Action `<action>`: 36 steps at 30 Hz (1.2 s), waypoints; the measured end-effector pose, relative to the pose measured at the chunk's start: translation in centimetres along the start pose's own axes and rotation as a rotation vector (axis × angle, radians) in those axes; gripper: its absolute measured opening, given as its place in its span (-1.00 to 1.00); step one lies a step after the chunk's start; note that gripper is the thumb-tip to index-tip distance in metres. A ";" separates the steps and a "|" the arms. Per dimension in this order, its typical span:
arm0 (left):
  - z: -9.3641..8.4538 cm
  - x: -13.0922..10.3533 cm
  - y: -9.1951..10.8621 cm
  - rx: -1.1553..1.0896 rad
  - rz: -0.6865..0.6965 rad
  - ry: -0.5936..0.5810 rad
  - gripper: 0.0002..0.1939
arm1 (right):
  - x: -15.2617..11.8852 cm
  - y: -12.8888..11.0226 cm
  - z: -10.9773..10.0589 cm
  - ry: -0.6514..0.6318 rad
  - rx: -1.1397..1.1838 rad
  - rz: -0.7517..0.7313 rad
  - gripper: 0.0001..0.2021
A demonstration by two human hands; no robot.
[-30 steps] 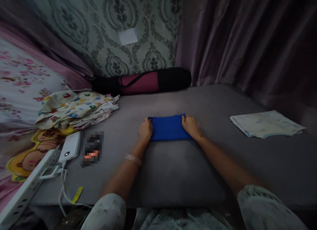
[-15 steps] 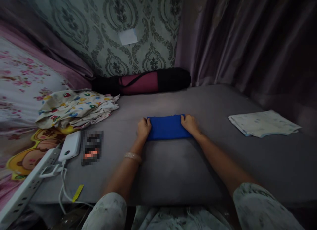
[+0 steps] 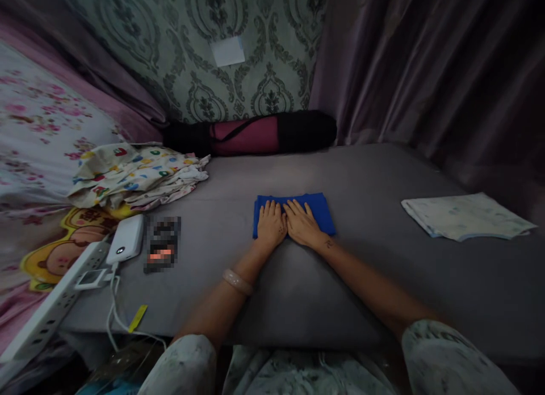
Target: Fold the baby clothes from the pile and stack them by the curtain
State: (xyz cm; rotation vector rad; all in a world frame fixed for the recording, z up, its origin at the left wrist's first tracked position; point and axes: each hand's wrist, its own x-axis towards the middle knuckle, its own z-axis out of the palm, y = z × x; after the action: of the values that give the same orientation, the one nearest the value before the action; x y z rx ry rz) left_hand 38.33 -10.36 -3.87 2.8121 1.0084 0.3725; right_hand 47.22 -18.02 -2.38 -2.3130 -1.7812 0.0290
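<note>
- The folded blue cloth (image 3: pixel 322 212) lies flat near the middle of the grey-covered surface (image 3: pixel 306 304), well in from its near and far edges, its long sides running roughly along them.
- The left hand (image 3: pixel 272 222) rests palm down on the left half of the cloth, fingers extended toward the far edge; its grip is released, clenched on nothing.
- The right hand (image 3: pixel 301 222) lies likewise on the middle of the cloth, fingers slightly spread, with no grasp on it; part of the blue shows beyond it toward the right edge.
- The two hands are side by side, thumbs close together; whether the thumbs touch, I cannot tell.
- A pale bracelet (image 3: pixel 237 282) circles the left forearm.
- Toward the right edge lies a folded pale cloth (image 3: pixel 464 216), well apart from the hands.
- Along the far edge, against the patterned wall (image 3: pixel 272 54), stretches a long black and maroon bag (image 3: pixel 249 135).
- Near the far left corner sits a rumpled printed cloth (image 3: pixel 128 171).
- By the left edge are a white power bank (image 3: pixel 128 236) and, just beside it, a pixelated item (image 3: pixel 163 244).
- A white power strip (image 3: pixel 55 304) runs along the left edge; a yellow tag (image 3: pixel 138 318) is near the near left corner.
</note>
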 end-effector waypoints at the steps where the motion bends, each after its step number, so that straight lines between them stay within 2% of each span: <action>1: 0.1 -0.1 -0.1 0.015 0.000 -0.004 -0.47 | -0.1 0.2 0.3 0.000 0.000 0.012 -0.46; 7: -0.2 0.0 -1.5 0.020 -0.064 -0.044 -0.38 | -0.1 1.5 0.9 -0.005 -0.024 0.091 -0.41; 13: -0.8 0.1 -3.8 -0.040 -0.178 -0.100 -0.28 | 0.0 3.2 1.0 0.043 -0.054 0.261 -0.36; 18: -1.0 -0.2 -4.1 -0.045 -0.218 -0.116 -0.24 | -0.5 4.7 0.8 0.088 -0.036 0.382 -0.34; 23: -1.1 -0.1 -4.0 -0.011 -0.212 -0.134 -0.24 | -0.9 5.3 0.7 0.087 -0.020 0.378 -0.34; 27: -2.1 0.6 -4.0 0.009 -0.203 -0.172 -0.25 | -0.8 5.1 0.3 0.084 -0.021 0.372 -0.36; 31: -2.8 1.4 -3.5 0.060 -0.044 0.018 -0.34 | -0.6 4.7 -0.3 0.185 -0.069 0.280 -0.37; 33: -2.4 1.7 -3.4 0.058 0.026 0.057 -0.35 | -0.4 4.6 -0.3 0.210 -0.084 0.244 -0.36; 36: -1.1 2.0 -3.6 0.038 -0.008 -0.029 -0.32 | -0.2 4.8 0.2 0.113 -0.054 0.276 -0.34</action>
State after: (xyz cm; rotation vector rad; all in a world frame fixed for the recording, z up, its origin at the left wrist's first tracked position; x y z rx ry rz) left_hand 37.28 -6.29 -3.17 2.8374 1.0310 0.3143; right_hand 51.75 -19.34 -3.49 -2.5266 -1.4163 -0.1042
